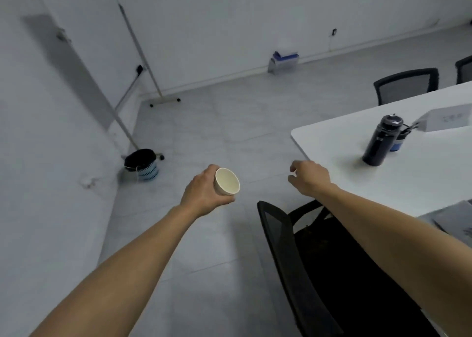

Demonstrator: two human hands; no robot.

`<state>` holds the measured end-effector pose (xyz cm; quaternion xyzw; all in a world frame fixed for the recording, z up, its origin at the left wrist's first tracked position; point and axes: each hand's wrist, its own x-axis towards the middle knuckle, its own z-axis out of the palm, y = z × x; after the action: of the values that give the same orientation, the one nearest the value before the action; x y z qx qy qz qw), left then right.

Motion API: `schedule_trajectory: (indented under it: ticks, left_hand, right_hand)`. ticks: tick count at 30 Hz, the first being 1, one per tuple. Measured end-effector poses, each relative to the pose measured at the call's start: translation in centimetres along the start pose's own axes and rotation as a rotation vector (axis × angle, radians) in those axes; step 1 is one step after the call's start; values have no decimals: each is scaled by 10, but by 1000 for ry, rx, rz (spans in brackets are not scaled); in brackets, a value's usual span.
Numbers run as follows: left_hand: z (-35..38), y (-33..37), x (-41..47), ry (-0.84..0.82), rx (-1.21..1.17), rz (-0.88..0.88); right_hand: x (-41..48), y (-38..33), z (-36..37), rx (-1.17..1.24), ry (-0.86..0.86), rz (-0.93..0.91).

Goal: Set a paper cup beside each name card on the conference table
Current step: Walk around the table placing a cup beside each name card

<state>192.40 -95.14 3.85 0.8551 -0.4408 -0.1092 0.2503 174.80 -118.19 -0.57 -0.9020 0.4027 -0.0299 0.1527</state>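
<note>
1. While the left hand (204, 192) holds a paper cup (226, 181) out over bare floor, its fingers wrap the cup's side wall and the open mouth tilts toward the right.
2. Off the table's rounded corner, the right hand (307, 178) hangs in the air holding nothing, fingers loosely curled and thumb a little apart from them.
3. White and smooth, the conference table (332, 137) fills the right side; its near corner lies just beyond the right hand, and the cup is well apart from that edge.
4. On the tabletop a dark water bottle (380, 140) stands upright, a smaller blue container touching it from behind.
5. Farther along, a white name card (444, 118) sits tent-folded near the frame's right border; its print is too blurred to read.
6. Below the right forearm, a black mesh office chair (293, 260) stands close against the table's near edge.
7. Grey floor tiles (217, 122) stretch open between the hands and the far wall.
8. Along the left wall stand a black-lined waste bin (141, 164) and a wheeled whiteboard stand (143, 56).
</note>
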Motion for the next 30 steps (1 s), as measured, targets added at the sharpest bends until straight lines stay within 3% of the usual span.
schedule_trajectory:
  ticks: [5,12,19,30]
  left_hand:
    - [-58,-78,-11,54,7,-64]
    - [-74,-133,54,75,-31,-92]
    - [-82,-171,207,51,14,-60]
    - [-95,-168,456,-32,-26,6]
  right_hand:
    - [23,-103,18,-34,-8,-100]
    - [94,-152,22,-79,0,-79]
    - [242,-162,30,-55,7,-7]
    - [451,-147,-16,-42,28,93]
